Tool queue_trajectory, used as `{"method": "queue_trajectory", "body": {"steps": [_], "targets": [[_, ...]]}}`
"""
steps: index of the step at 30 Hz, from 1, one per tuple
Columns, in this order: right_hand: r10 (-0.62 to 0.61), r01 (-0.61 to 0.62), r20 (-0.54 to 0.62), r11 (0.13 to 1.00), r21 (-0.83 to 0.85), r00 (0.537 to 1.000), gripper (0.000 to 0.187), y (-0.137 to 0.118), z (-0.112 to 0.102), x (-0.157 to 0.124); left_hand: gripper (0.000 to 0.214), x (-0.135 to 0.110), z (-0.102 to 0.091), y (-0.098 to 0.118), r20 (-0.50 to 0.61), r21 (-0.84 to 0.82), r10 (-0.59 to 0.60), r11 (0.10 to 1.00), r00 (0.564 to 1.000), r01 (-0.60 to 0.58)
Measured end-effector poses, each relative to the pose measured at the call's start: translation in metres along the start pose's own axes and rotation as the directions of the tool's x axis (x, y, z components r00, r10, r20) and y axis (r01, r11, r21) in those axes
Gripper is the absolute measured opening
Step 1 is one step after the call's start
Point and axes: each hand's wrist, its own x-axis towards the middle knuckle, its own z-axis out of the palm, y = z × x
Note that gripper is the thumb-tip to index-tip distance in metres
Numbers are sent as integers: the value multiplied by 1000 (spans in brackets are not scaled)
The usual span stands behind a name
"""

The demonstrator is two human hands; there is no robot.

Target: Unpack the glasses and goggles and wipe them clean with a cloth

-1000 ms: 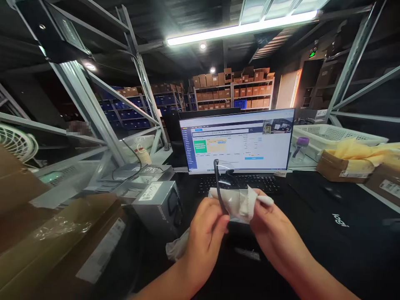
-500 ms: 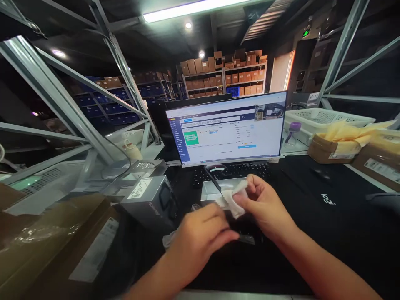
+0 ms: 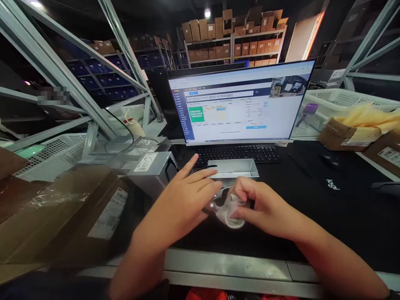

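My right hand (image 3: 261, 204) pinches a crumpled white cloth (image 3: 231, 211) between thumb and fingers, above the black desk mat. Left of the cloth, a shiny clear piece (image 3: 213, 206) shows partly; its kind is unclear. My left hand (image 3: 178, 200) has its fingers stretched and spread, close to that piece, with its thumb mostly hidden underneath. A thin dark curved strip (image 3: 204, 168) passes behind its fingers; whether the hand touches it I cannot tell. Just beyond both hands lies an open silver-grey box tray (image 3: 233, 167).
Behind the tray stand a black keyboard (image 3: 265, 155) and a monitor (image 3: 231, 112). Grey product boxes (image 3: 153, 166) and a brown carton (image 3: 71, 212) crowd the left side. A mouse (image 3: 329, 161), a small carton with yellow packaging (image 3: 339, 135) and a white basket (image 3: 331, 100) are at right.
My view has tilted downward. My left hand has gone from curled fingers to spread ones. The cloth stays in my right hand, and the dark strip now lies farther left, behind my left fingers.
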Motion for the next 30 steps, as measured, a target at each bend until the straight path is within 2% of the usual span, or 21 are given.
{"method": "queue_trajectory", "body": {"steps": [4, 9, 14, 16, 20, 24, 26, 30], "targets": [[-10, 11, 46, 1000, -21, 999, 35, 1, -10, 2, 29, -2, 0, -8, 0, 6, 5, 1000, 1000, -5], [-35, 40, 100, 998, -49, 994, 38, -1, -16, 2, 12, 1, 5, -9, 3, -58, 75, 996, 997, -74], [11, -13, -28, 998, -63, 1000, 44, 1, -3, 0, 26, 9, 16, -1, -35, -66, 152, 986, 988, -154], [13, -13, -7, 999, -47, 1000, 45, 2, -5, -1, 27, 9, 18, 1, -75, -60, 181, 981, 981, -185], [9, -18, 145, 998, 61, 989, 51, 2, -34, -4, 16, 7, 17, 1, -157, -84, 198, 974, 968, -213], [0, -28, 219, 992, 121, 976, 55, 2, -57, -3, 15, 7, 17, 2, -214, -94, 205, 969, 955, -229], [15, -37, 212, 994, 100, 977, 56, 1, -52, -3, 15, 8, 21, 5, -234, -82, 190, 973, 954, -214], [-3, 9, 90, 998, -60, 996, 56, -4, -22, -5, 20, 10, 31, 12, -190, -64, 235, 966, 953, -250]]}}
